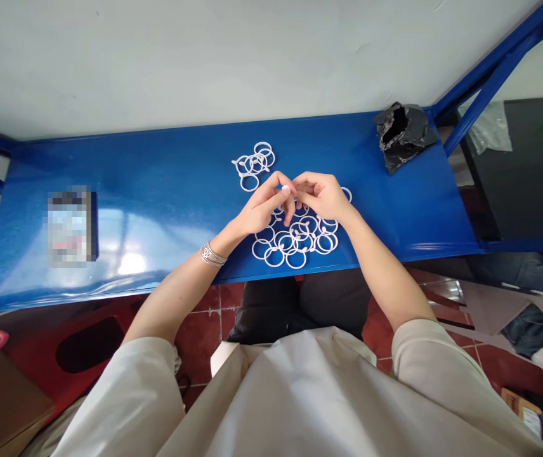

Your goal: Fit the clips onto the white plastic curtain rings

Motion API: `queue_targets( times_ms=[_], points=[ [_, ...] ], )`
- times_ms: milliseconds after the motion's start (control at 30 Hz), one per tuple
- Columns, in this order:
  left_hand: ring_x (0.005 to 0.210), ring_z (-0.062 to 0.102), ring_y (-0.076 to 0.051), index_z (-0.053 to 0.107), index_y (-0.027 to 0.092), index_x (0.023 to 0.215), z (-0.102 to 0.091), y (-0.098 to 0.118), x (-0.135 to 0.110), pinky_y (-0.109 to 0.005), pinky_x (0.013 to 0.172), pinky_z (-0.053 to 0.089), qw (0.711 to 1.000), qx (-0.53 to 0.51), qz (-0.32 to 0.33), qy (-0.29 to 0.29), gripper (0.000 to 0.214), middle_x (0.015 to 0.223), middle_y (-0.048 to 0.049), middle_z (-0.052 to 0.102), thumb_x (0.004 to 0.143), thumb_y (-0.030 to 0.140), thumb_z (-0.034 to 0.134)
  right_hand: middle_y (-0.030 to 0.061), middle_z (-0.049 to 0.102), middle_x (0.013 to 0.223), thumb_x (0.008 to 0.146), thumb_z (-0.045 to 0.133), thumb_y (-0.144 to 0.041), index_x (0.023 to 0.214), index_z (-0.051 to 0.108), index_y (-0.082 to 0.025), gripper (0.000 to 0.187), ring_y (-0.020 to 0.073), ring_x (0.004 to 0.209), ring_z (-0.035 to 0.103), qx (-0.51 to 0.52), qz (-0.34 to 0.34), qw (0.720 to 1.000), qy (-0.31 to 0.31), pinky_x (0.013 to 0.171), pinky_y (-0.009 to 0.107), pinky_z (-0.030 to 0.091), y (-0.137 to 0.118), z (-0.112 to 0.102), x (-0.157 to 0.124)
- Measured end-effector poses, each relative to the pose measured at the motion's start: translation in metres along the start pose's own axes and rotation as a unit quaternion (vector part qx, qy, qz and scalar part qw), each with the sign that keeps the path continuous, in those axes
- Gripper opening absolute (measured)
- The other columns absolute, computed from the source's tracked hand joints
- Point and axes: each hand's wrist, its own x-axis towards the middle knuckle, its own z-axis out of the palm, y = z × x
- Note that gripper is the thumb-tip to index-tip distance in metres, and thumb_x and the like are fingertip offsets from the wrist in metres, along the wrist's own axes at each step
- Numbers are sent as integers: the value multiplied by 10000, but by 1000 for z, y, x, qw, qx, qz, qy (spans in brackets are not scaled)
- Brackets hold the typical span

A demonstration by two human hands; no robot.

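Observation:
Over the middle of the blue table, my left hand (262, 206) and my right hand (323, 194) come together at the fingertips. Both are closed in a pinch, thumbs against fingers. A small white spot shows at the left thumb tip; whether it is a nail or part of a held piece is unclear. Under and in front of my hands lies a loose pile of thin white rings (296, 258), several with small tabs, partly covered by my fingers. A smaller group of white rings (249, 183) sits beyond my left hand.
The blue table (167, 165) runs against a pale wall (252, 57). A crumpled black plastic bag (402, 136) stands at its back right corner. A blurred-out flat object (70, 227) lies on the left. Blue frame bars (485, 95) rise at the right end.

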Motion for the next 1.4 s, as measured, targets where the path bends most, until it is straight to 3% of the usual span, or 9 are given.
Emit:
queue_targets(
  times_ms=[133, 367, 633, 733, 800, 900, 1033, 1167, 1400],
  points=[
    [557, 687, -124, 591, 237, 1071, -1, -2, 0, -321, 759, 594, 1000, -5, 1, -8, 310, 614, 42, 699, 1143, 538, 609, 26, 773, 816, 882, 886, -713, 980, 748, -215, 526, 165, 644, 689, -14, 8, 1000, 3, 617, 309, 580, -2, 0, 0],
    [468, 537, -75, 623, 229, 1066, 1, -4, 0, -241, 490, 408, 1000, 18, -4, 1, 343, 680, 31, 669, 1133, 566, 611, 44, 791, 889, 887, 903, -657, 1050, 755, -200, 507, 164, 681, 710, -12, -10, 1000, 12, 645, 316, 611, -4, -5, 0],
    [900, 660, -201, 798, 247, 938, -5, -15, 2, -402, 848, 569, 961, 225, 99, 128, 382, 885, -60, 653, 1058, 599, 711, 49, 798, 866, 902, 905, -559, 1053, 761, -190, 424, 171, 691, 741, 11, 9, 1000, 17, 633, 310, 612, 1, -6, 0],
    [1150, 684, -273, 769, 249, 951, -7, -19, 2, -472, 995, 580, 952, 241, 101, 159, 432, 1028, -101, 691, 1073, 645, 650, 47, 799, 868, 908, 893, -538, 1025, 754, -192, 391, 160, 668, 735, -10, 15, 999, 48, 618, 302, 601, 2, -6, 0],
    [1233, 683, -291, 727, 246, 967, -6, -20, 3, -469, 998, 583, 960, 213, 83, 160, 462, 1112, -121, 720, 1087, 674, 600, 49, 800, 871, 922, 877, -521, 1013, 751, -194, 362, 157, 657, 729, -25, 19, 997, 67, 609, 300, 593, 2, -7, 1],
    [1108, 716, -255, 649, 244, 998, -3, -19, 3, -405, 884, 588, 978, 138, 33, 152, 492, 1135, -121, 746, 1085, 719, 556, 51, 800, 866, 931, 867, -493, 987, 745, -198, 324, 154, 639, 714, -31, 18, 996, 83, 597, 301, 584, 2, -9, 2],
    [852, 671, -200, 580, 247, 929, -1, -16, 4, -350, 742, 544, 983, 63, -20, 173, 487, 934, -82, 723, 1069, 712, 552, 39, 785, 835, 942, 860, -475, 979, 736, -204, 300, 151, 625, 698, -37, 22, 995, 87, 610, 310, 594, 3, -11, 2],
    [680, 567, -164, 600, 221, 759, -2, -11, 4, -326, 643, 496, 976, 69, -49, 201, 539, 756, -63, 635, 1067, 657, 527, 36, 769, 826, 955, 845, -458, 988, 738, -195, 286, 144, 628, 700, -48, 22, 995, 86, 633, 311, 607, 2, -11, 2],
    [499, 470, -136, 498, 229, 546, -2, -12, 5, -321, 490, 365, 963, 50, -72, 253, 806, 534, -57, 522, 1091, 807, 360, 32, 762, 814, 953, 835, -462, 981, 742, -191, 288, 140, 628, 698, -54, 23, 995, 84, 640, 311, 613, 2, -10, 2]
  ],
)
